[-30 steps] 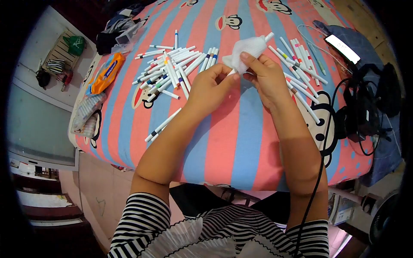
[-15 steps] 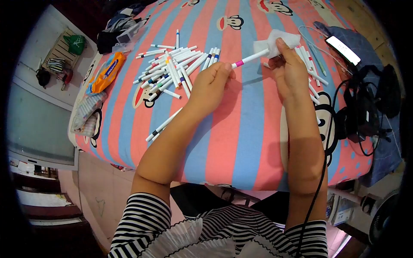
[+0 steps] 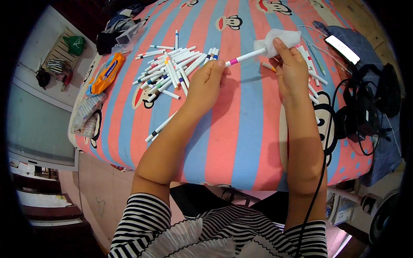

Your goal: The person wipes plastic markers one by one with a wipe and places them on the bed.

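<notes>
Past my striped bedspread (image 3: 219, 142), I see pale floor tiles (image 3: 101, 185), a white wall (image 3: 47, 26) and a frosted glass panel (image 3: 38, 116).

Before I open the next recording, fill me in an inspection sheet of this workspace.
Surface: striped bedspread, monkey prints.
Job's things: magenta-banded marker; white cloth at its far end; loose marker pile at left, more at right.
Clutter: orange packet left, lit phone right.
Grip: left hand on the marker's banded end; right hand on the cloth.
Cables: black cable running down at right; white cable beside the phone.
Surroundings: pinkish floor, green bag upper left.
</notes>
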The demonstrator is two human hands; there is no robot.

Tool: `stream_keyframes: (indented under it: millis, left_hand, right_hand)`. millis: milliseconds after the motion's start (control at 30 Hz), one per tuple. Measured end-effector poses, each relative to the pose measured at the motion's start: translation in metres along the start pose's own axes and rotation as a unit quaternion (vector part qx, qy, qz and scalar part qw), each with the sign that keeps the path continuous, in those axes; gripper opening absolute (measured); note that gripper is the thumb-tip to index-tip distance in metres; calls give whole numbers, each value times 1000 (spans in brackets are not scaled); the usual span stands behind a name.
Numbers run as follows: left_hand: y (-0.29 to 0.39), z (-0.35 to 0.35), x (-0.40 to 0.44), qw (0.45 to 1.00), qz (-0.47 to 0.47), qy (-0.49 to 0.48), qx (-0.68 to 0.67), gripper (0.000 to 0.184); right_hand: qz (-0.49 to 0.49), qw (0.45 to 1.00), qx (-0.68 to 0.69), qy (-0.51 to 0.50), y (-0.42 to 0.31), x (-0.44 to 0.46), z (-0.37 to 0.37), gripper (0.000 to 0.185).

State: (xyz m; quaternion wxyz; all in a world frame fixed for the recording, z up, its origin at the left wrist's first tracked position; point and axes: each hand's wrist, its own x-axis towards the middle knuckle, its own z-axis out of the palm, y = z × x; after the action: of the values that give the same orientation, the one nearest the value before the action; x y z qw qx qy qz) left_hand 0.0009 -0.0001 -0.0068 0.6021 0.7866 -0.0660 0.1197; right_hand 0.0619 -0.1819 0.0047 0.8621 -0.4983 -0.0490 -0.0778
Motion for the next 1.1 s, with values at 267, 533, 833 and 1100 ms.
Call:
stream_keyframes:
  millis: [267,533,833,1100]
  left_hand:
    - [-10,-9,7,978,39,36,202,20]
    - [-11,-21,10,888,87,91,443,24]
    - [-13,-21,8,870,60,36,488,23]
    - [1,-15,1,890,-13,-8,455,27]
  right_hand:
    - [-130,977,-72,155,-21,20,-30,29]
    - [-226,949,-79,205,-18,38,-54,27]
    - [-406,807,-213,373,-44,36,-66,29]
    - [-101,987,23,122,-18,16,-20,27]
